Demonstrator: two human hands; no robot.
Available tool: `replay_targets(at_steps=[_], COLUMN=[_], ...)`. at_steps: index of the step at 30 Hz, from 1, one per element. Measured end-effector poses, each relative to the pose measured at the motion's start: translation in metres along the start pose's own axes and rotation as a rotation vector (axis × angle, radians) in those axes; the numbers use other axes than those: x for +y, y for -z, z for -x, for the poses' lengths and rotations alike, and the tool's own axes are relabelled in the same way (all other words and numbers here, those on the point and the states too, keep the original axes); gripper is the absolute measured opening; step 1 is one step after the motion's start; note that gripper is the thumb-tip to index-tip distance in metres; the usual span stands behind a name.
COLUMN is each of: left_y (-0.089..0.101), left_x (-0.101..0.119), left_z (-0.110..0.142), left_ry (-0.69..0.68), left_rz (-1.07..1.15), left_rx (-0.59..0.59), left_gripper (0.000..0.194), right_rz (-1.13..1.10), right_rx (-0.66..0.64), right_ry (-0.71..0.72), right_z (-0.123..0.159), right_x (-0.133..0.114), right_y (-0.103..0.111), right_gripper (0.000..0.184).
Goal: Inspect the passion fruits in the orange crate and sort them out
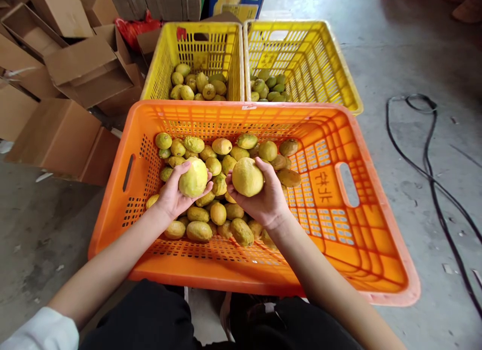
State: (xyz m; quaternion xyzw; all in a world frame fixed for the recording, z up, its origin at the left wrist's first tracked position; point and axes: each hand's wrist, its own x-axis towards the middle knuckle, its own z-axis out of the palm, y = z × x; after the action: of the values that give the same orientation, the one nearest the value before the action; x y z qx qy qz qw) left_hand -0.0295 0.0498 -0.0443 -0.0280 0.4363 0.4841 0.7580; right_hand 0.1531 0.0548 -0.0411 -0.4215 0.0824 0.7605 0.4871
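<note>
My left hand (173,195) is curled round a pale yellow fruit (193,178), which looks like a yellow passion fruit with a slightly wrinkled skin. A second, rounder yellow passion fruit (247,177) rests in my right hand (269,199), thumb along its side. Both hands are raised side by side over a large orange plastic crate (241,274). Below them, a pile of similar yellow and greenish fruit (199,231), many oval and wrinkled, covers the left and middle of the crate's floor. My palms hide part of the pile.
Behind the orange crate stand two yellow crates: the left one (154,69) holds yellowish fruit, the right one (320,64) greener fruit. Cardboard boxes (56,134) are heaped at the left, with a red plastic bag (137,31) behind. A black cable (429,164) lies on the floor at right.
</note>
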Motion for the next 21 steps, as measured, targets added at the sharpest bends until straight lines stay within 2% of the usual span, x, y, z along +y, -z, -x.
replay_targets(at_steps=[4, 9, 14, 21], left_y=[0.002, 0.001, -0.002, -0.001], left_x=[-0.001, 0.002, 0.003, 0.003], left_z=[-0.002, -0.004, -0.004, -0.002], left_ry=[-0.04, 0.052, 0.149, 0.129], left_rz=[-0.025, -0.053, -0.069, -0.12], left_rx=[0.008, -0.084, -0.066, -0.045], left_gripper=[0.031, 0.044, 0.05, 0.044], right_rz=[0.007, -0.011, -0.051, -0.065], right_rx=[-0.029, -0.082, -0.01, 0.048], right_ry=[-0.02, -0.104, -0.171, -0.161], right_z=[-0.002, -0.008, -0.01, -0.009], right_x=[-0.001, -0.003, -0.005, -0.005], right_y=[0.006, 0.015, 0.01, 0.007], right_gripper=[0.011, 0.021, 0.025, 0.031])
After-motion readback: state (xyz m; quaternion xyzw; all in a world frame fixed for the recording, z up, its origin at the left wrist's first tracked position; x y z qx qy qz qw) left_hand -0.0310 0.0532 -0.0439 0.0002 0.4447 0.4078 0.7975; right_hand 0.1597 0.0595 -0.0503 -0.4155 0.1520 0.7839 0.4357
